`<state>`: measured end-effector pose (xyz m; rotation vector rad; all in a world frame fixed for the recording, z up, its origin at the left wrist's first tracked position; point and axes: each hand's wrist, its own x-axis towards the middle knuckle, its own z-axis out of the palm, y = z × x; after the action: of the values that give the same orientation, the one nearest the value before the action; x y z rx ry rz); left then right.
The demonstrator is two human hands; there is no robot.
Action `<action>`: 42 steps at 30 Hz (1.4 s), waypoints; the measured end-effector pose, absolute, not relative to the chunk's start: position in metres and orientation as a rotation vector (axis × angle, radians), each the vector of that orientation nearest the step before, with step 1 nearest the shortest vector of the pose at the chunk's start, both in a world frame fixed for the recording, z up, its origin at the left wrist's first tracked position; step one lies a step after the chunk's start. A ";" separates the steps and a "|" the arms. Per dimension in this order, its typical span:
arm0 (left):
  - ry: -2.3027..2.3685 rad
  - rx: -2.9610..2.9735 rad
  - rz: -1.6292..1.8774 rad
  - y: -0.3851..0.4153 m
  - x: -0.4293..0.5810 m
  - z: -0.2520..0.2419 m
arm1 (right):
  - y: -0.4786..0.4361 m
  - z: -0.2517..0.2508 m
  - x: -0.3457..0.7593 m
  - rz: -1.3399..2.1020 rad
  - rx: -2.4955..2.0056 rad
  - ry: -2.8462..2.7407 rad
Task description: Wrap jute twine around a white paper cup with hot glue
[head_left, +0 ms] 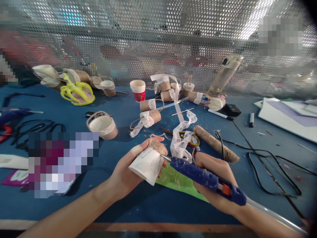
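Note:
My left hand [131, 167] is wrapped round a white paper cup [148, 165], tilted on its side with its open end toward me. Brown twine [158, 147] covers the cup's base end. In my right hand [215, 168] is a blue glue gun [198, 175] with a clear glue stick out of its rear. The metal nozzle touches or nearly touches the cup at the edge of the twine; which one, I cannot tell. A green sheet [173, 180] lies beneath both hands. Just behind them is crumpled white lace ribbon [182, 142].
Behind my right hand lies a twine roll [215, 142], with a black cord [250, 178] looping to its right. Several twine-wrapped cups [151, 118] stand or lie toward the metal mesh [123, 56]. A bottle [226, 74] leans there. Another glue gun [15, 115] sits far left.

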<state>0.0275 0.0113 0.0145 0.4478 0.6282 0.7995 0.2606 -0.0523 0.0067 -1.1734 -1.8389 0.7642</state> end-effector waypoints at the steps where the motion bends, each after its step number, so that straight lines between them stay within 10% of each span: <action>1: 0.627 0.449 0.803 0.011 0.028 0.014 | -0.052 0.006 0.261 0.767 -1.174 -1.839; 42: 0.545 0.439 0.809 0.012 0.023 0.005 | -0.052 0.006 0.262 0.751 -1.179 -1.844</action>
<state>0.0228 0.0121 0.0048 0.4386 0.5452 0.8088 0.2619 -0.0523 0.0063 -1.1793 -1.8436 0.7510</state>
